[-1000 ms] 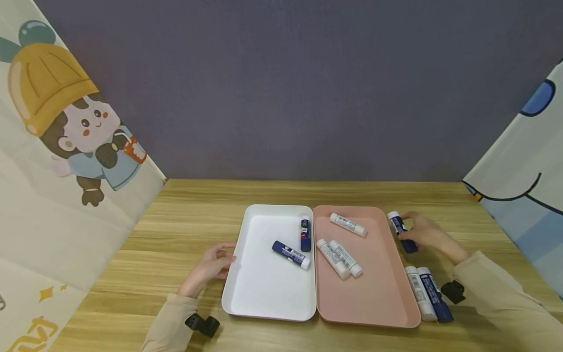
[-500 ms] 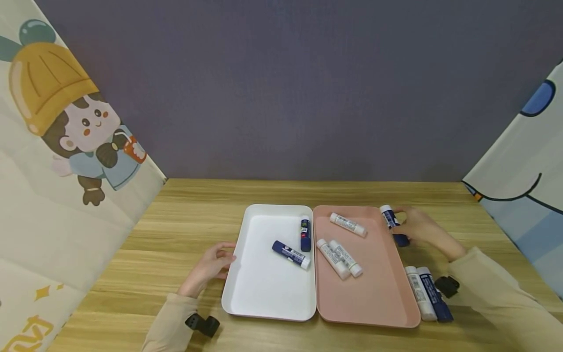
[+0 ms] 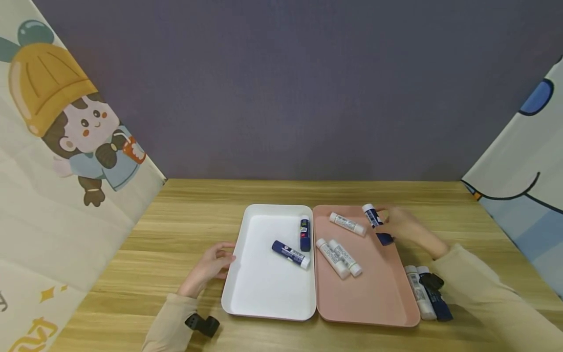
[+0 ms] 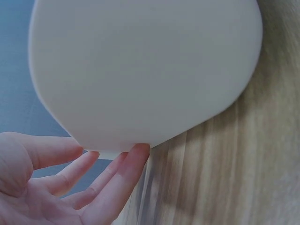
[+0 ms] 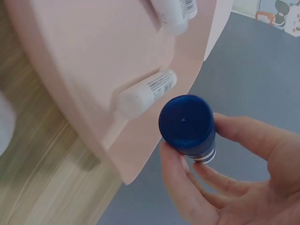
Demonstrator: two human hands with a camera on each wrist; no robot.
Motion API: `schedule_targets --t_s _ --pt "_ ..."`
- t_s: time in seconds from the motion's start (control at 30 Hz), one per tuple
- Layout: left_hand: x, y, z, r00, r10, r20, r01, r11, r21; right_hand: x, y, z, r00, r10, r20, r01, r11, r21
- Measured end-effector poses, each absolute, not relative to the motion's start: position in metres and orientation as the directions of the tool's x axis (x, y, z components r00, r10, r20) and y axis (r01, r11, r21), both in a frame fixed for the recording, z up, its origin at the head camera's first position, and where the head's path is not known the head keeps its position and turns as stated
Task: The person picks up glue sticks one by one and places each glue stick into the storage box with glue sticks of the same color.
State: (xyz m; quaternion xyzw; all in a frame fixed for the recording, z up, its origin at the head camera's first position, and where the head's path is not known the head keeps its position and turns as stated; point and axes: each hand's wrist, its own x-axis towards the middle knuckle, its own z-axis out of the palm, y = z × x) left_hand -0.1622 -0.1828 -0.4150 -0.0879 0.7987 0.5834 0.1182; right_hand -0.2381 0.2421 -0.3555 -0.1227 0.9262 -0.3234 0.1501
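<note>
Navy, the glue stick (image 5: 186, 123) pinched by the right hand (image 3: 401, 226) looks light, stiff, slippery, best held mid-barrel; the left hand (image 3: 213, 262), fingers loosely extended, touches the white tray (image 3: 268, 292).

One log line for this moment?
right hand: holds blue stick near pink tray; left hand: touches white tray; pink tray: three white sticks

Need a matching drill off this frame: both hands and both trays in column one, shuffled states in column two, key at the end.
Column one
1. left hand
2. right hand
3. white tray
4. pink tray

Column two
A. three white tubes lie in it
B. grips a white-capped tube
C. two dark blue tubes lie in it
D. touches item 3

Pairs: 1-D, 2-B, 3-C, 4-A
</note>
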Motion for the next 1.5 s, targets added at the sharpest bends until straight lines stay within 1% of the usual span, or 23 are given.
schedule_targets --t_s 0.13,0.4,0.57,0.67,0.77,0.93,1.17,1.37,1.5 --pt "-0.161 -0.182 -0.414 -0.957 -0.005 -0.290 -0.277 0.313 0.908 -0.238 0.234 -0.354 -0.917 -0.354 -0.182 -0.157 0.742 -0.652" --pt "-0.161 -0.183 -0.414 -0.957 -0.012 -0.291 -0.280 0.315 0.907 -0.238 0.211 -0.356 -0.917 -0.358 -0.175 -0.156 0.728 -0.668" --pt "-0.161 -0.182 -0.414 -0.956 -0.018 -0.293 -0.284 0.319 0.904 -0.239 0.196 -0.359 -0.919 -0.383 -0.098 -0.244 0.745 -0.621" --pt "-0.161 -0.182 -0.414 -0.956 -0.016 -0.292 -0.281 0.319 0.905 -0.238 0.188 -0.360 -0.907 -0.412 -0.084 -0.269 0.722 -0.637" --pt "-0.160 -0.182 -0.413 -0.957 -0.014 -0.291 -0.280 0.318 0.906 -0.237 0.180 -0.360 -0.894 -0.440 -0.082 -0.272 0.680 -0.681" --pt "-0.160 -0.182 -0.413 -0.957 -0.008 -0.288 -0.276 0.317 0.907 -0.236 0.166 -0.360 -0.878 -0.476 -0.053 -0.320 0.664 -0.676" --pt "-0.160 -0.182 -0.413 -0.957 -0.014 -0.289 -0.278 0.318 0.906 -0.236 0.149 -0.360 -0.877 -0.473 -0.089 -0.288 0.664 -0.690" --pt "-0.160 -0.181 -0.412 -0.957 -0.024 -0.289 -0.281 0.321 0.904 -0.235 0.135 -0.361 -0.864 -0.498 -0.077 -0.315 0.652 -0.690" --pt "-0.160 -0.181 -0.412 -0.956 -0.020 -0.291 -0.283 0.313 0.907 -0.233 0.126 -0.360 -0.867 -0.481 -0.128 -0.280 0.684 -0.674"
